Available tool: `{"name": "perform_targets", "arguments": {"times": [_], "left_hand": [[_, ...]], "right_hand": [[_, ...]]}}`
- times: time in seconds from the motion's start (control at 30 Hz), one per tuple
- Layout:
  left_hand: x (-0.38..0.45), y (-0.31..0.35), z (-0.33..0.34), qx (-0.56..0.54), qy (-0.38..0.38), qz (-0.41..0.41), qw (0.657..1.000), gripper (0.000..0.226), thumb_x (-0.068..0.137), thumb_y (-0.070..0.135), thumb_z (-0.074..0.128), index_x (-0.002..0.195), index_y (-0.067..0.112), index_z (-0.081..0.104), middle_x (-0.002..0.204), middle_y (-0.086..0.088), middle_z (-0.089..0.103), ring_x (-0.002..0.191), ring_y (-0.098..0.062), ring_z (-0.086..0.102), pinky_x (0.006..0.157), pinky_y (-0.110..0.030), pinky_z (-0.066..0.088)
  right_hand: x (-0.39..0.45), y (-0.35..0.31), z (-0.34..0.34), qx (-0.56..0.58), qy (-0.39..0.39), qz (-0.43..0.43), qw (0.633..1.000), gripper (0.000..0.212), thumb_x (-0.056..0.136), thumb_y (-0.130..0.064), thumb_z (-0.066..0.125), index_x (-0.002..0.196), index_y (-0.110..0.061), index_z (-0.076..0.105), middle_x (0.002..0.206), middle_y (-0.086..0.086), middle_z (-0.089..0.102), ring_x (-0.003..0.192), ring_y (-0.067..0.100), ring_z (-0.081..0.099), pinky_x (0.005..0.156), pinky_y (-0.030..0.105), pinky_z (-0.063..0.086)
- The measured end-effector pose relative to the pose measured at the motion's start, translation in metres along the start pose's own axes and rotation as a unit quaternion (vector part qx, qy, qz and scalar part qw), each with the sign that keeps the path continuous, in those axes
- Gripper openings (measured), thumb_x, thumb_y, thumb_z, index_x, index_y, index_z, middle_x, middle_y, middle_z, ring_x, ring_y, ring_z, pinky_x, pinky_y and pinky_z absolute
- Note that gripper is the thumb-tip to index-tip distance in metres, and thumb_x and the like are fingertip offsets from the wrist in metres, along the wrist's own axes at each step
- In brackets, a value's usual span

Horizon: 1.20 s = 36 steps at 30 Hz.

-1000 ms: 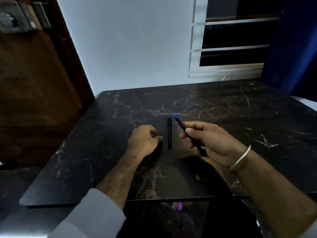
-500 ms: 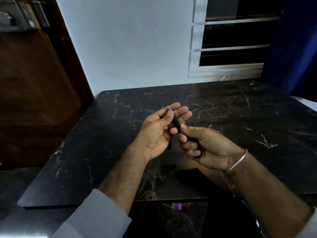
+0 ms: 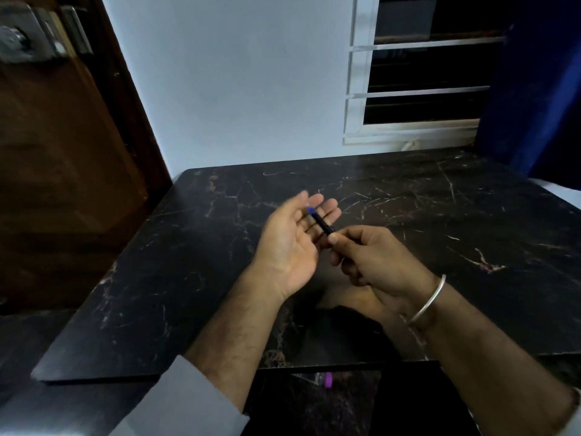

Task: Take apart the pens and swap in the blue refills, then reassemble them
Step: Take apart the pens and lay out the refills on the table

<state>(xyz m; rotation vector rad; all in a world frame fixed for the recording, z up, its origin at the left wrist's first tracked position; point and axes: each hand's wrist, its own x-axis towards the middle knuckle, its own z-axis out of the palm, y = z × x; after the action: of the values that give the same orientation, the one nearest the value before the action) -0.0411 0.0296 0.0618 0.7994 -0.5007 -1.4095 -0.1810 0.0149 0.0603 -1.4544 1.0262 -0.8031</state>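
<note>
A black pen point(image 3: 321, 221) with a blue end points up and to the left above the dark marble table point(image 3: 176, 262). My right hand point(image 3: 374, 258) grips its lower part between thumb and fingers. My left hand point(image 3: 294, 243) is held palm up beside it, fingers spread, and the pen's upper part lies across those fingers. The second black pen that lay on the table is hidden behind my hands.
A wooden door point(image 3: 56, 171) stands at the left and a barred window point(image 3: 421, 77) at the back right beside a blue curtain point(image 3: 540, 89). A small purple object point(image 3: 328, 379) lies below the table's front edge.
My left hand left the table, rose to the pen and closed its fingers on the blue end, then opened flat. My right hand lifted the pen slightly and kept its grip.
</note>
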Motion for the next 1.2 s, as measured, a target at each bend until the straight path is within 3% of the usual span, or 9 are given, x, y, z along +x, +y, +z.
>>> {"name": "perform_targets", "arguments": {"times": [0.1, 0.2, 0.33, 0.43, 0.53, 0.67, 0.77, 0.87, 1.2], "left_hand": [[0.0, -0.001, -0.009, 0.03, -0.035, 0.014, 0.999, 0.027, 0.099, 0.004, 0.047, 0.122, 0.005, 0.062, 0.121, -0.017, 0.072, 0.113, -0.026, 0.069, 0.102, -0.04, 0.05], [-0.002, -0.004, -0.008, 0.031, -0.005, 0.063, 0.998, 0.02, 0.087, -0.002, 0.065, 0.106, 0.005, 0.065, 0.094, -0.014, 0.077, 0.084, -0.021, 0.076, 0.073, -0.032, 0.062], [-0.004, -0.008, -0.001, 0.083, 0.055, 0.073, 0.992, 0.035, 0.062, 0.018, 0.082, 0.089, 0.012, 0.059, 0.071, -0.005, 0.065, 0.055, -0.015, 0.061, 0.049, -0.027, 0.054], [-0.009, -0.006, 0.001, 0.061, 0.011, 0.012, 0.998, 0.037, 0.084, 0.033, 0.072, 0.107, 0.004, 0.064, 0.088, -0.008, 0.068, 0.08, -0.021, 0.065, 0.069, -0.032, 0.057], [-0.013, -0.004, -0.006, 0.025, -0.022, -0.022, 0.999, 0.033, 0.098, 0.017, 0.046, 0.122, 0.001, 0.061, 0.118, -0.018, 0.072, 0.114, -0.029, 0.067, 0.101, -0.039, 0.049], [-0.011, -0.01, -0.015, 0.047, -0.013, 0.033, 0.998, 0.021, 0.096, -0.002, 0.052, 0.107, 0.004, 0.069, 0.106, -0.017, 0.076, 0.099, -0.027, 0.075, 0.087, -0.036, 0.06], [-0.011, -0.014, -0.013, 0.035, 0.022, 0.062, 0.997, 0.008, 0.074, 0.008, 0.076, 0.082, 0.009, 0.075, 0.081, -0.012, 0.077, 0.074, -0.021, 0.075, 0.067, -0.03, 0.061], [-0.006, -0.011, -0.013, 0.02, 0.09, 0.075, 0.993, 0.021, 0.06, 0.016, 0.085, 0.077, 0.016, 0.072, 0.071, -0.004, 0.074, 0.062, -0.013, 0.069, 0.065, -0.029, 0.06], [-0.007, 0.007, -0.036, 0.002, 0.177, 0.047, 0.983, 0.004, 0.086, 0.01, 0.074, 0.087, 0.011, 0.071, 0.069, -0.003, 0.071, 0.067, -0.013, 0.07, 0.064, -0.031, 0.06]], "right_hand": [[0.0, 0.001, -0.006, 0.044, -0.021, 0.026, 0.998, 0.026, 0.097, -0.018, 0.054, 0.098, 0.006, 0.064, 0.066, 0.005, 0.058, 0.045, 0.009, 0.035, 0.04, 0.021, 0.023], [-0.004, -0.002, -0.002, 0.04, -0.039, 0.01, 0.998, 0.019, 0.096, -0.016, 0.055, 0.092, 0.0, 0.065, 0.063, 0.004, 0.06, 0.042, 0.008, 0.037, 0.036, 0.019, 0.026], [-0.007, -0.004, 0.002, -0.055, -0.054, -0.025, 0.997, 0.014, 0.094, -0.016, 0.06, 0.085, -0.008, 0.067, 0.06, 0.001, 0.065, 0.042, 0.009, 0.042, 0.038, 0.021, 0.032], [-0.006, -0.003, 0.002, -0.058, -0.038, -0.009, 0.998, 0.013, 0.093, -0.017, 0.061, 0.088, -0.007, 0.067, 0.063, 0.003, 0.066, 0.044, 0.01, 0.043, 0.039, 0.022, 0.033], [-0.002, -0.002, -0.004, -0.039, -0.016, 0.023, 0.999, 0.015, 0.094, -0.018, 0.06, 0.09, -0.006, 0.067, 0.065, 0.004, 0.065, 0.045, 0.011, 0.042, 0.039, 0.023, 0.031], [-0.002, -0.001, -0.004, -0.04, -0.012, 0.01, 0.999, 0.014, 0.093, -0.018, 0.06, 0.089, -0.005, 0.066, 0.065, 0.005, 0.066, 0.044, 0.01, 0.042, 0.038, 0.022, 0.032], [-0.004, -0.003, -0.002, -0.073, -0.005, -0.005, 0.997, 0.009, 0.091, -0.016, 0.064, 0.089, -0.007, 0.065, 0.07, 0.009, 0.067, 0.047, 0.012, 0.048, 0.04, 0.023, 0.039], [-0.007, -0.004, -0.001, -0.117, -0.011, -0.005, 0.993, 0.007, 0.087, -0.014, 0.069, 0.085, -0.013, 0.062, 0.073, 0.008, 0.068, 0.051, 0.01, 0.057, 0.045, 0.025, 0.046], [-0.015, -0.006, -0.005, -0.055, 0.014, 0.035, 0.998, 0.01, 0.086, -0.002, 0.068, 0.088, 0.0, 0.059, 0.07, 0.012, 0.055, 0.049, 0.011, 0.054, 0.04, 0.02, 0.048]]}}
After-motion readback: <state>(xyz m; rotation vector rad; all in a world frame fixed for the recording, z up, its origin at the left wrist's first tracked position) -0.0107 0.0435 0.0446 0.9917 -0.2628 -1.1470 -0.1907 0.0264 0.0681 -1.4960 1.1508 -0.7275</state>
